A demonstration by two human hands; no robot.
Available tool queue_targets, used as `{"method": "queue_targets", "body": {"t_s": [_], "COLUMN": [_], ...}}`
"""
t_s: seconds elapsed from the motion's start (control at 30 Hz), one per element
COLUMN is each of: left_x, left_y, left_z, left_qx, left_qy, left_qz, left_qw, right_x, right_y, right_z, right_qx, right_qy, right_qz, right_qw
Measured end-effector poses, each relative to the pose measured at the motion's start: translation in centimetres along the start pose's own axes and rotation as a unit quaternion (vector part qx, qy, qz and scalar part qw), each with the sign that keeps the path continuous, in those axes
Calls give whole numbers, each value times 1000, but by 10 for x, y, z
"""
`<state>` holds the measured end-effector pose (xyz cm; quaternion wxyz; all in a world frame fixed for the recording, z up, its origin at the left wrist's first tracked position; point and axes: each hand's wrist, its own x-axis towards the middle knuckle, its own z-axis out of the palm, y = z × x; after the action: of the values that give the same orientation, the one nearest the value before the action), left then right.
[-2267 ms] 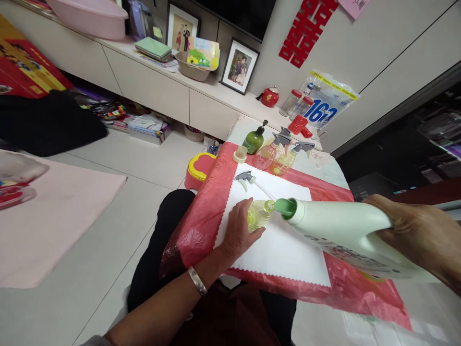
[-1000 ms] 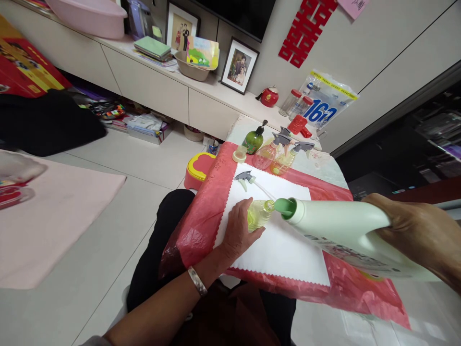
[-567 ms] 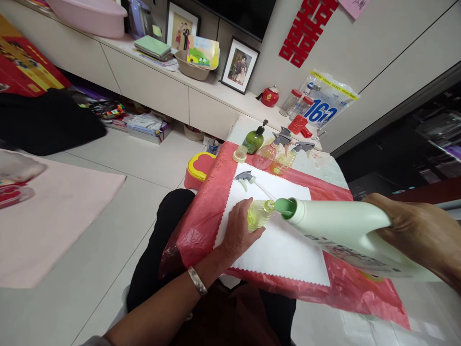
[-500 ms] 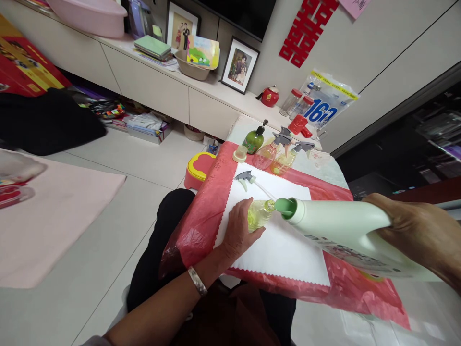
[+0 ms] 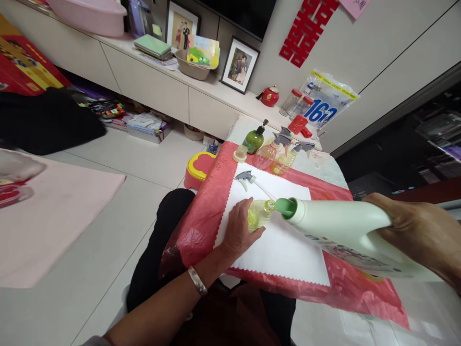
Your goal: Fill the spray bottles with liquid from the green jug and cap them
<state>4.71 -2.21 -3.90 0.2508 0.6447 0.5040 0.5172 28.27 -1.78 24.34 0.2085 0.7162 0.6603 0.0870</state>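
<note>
My left hand (image 5: 239, 228) is wrapped round a small clear yellow spray bottle (image 5: 260, 214) without its head, over a white scalloped mat (image 5: 288, 254). In my right hand (image 5: 419, 230), by its handle, is a large pale green detergent jug (image 5: 338, 218), tipped on its side. Its green spout (image 5: 285, 206) meets or nearly meets the bottle's neck; whether liquid flows I cannot tell. A grey trigger spray head (image 5: 246, 178) with a thin tube lies on the mat behind the bottle. By the mat's far left corner is a translucent cap (image 5: 239, 154).
Behind the mat stand a green pump bottle (image 5: 254, 140), a pink spray bottle (image 5: 265, 155) and a yellow spray bottle (image 5: 284, 163). Red plastic sheeting (image 5: 201, 211) covers the table under the mat. A yellow-topped stool (image 5: 197, 168) is at the table's left.
</note>
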Motion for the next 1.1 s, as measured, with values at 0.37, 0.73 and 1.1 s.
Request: {"method": "queue_targets", "body": {"t_s": [0.37,0.73,1.1], "left_x": [0,0,0], "left_y": [0,0,1], "left_z": [0,0,-1], "left_qx": [-2,-9,-11], "left_qy": [0,7,-2], "left_qz": [-1,5,-11], "left_qw": [1000,1000,1000], "right_x": [-1,0,2], "right_y": [1,1,5], "right_z": [0,0,4], "right_qx": [-6,-20,-12], "right_qy": [1,9,26], "right_qz": [-2,-12,-31], "right_qw": [1000,1000,999]}}
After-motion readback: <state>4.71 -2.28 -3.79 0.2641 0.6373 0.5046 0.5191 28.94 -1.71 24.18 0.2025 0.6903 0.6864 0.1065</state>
